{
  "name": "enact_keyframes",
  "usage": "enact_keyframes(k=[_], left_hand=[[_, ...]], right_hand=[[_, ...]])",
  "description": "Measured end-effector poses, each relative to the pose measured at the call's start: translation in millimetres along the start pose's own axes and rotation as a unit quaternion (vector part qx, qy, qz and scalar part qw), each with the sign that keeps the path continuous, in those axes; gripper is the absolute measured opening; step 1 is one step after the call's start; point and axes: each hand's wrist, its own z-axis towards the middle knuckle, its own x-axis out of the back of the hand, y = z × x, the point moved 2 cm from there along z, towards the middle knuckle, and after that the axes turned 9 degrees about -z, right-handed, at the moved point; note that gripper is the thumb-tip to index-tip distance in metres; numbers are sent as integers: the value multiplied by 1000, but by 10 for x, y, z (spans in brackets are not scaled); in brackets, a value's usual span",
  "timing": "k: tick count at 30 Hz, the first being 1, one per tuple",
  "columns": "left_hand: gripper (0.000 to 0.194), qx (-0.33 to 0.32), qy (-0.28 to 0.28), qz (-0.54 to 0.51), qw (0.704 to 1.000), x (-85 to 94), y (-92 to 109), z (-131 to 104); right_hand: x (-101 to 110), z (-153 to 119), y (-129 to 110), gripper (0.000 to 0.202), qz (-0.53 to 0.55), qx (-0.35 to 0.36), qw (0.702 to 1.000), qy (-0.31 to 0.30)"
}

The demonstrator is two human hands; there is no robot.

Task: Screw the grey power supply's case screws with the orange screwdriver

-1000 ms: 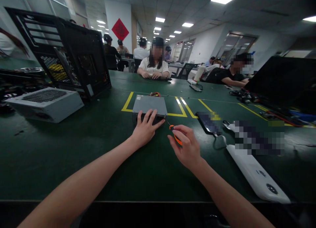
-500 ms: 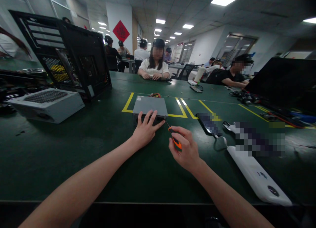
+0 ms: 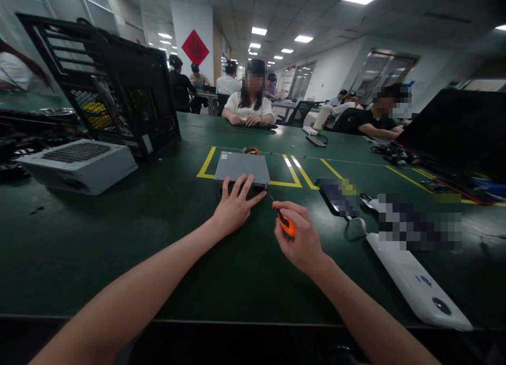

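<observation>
A grey computer power supply (image 3: 243, 167) lies on the green table in front of me, with coloured cables at its far side. My left hand (image 3: 234, 209) rests against its near edge, fingers spread over the top and front. In my right hand (image 3: 300, 233) is a screwdriver (image 3: 286, 223) with an orange and black handle, pinched between thumb and fingers. Its thin shaft points up and left to the near right corner of the power supply, beside my left fingertip. Whether the tip sits in a screw is too small to tell.
At the left stand a second power supply (image 3: 79, 164) and a black computer case (image 3: 118, 90). A phone (image 3: 338, 197) and a white power bank (image 3: 415, 280) lie to the right. Yellow tape (image 3: 294, 172) marks the table (image 3: 177, 296). A person (image 3: 250, 106) sits opposite.
My right fingers have shifted on the screwdriver, showing more of its orange handle. The left hand stays on the power supply. The whole view has shifted slightly.
</observation>
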Motion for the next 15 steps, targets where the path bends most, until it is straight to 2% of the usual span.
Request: enact_keyframes(k=[3, 6, 10, 15], left_hand=[[54, 3, -2, 1, 1000, 0, -6, 0], [54, 2, -5, -4, 1000, -3, -8, 1], [55, -1, 1, -17, 1000, 1, 0, 3], [51, -21, 12, -64, 998, 66, -65, -42]], right_hand=[[-11, -14, 9, 40, -17, -29, 999, -25], [26, -10, -1, 32, -38, -42, 998, -18], [84, 13, -63, 23, -16, -9, 1000, 13], [34, 1, -81, 21, 5, 31, 999, 7]])
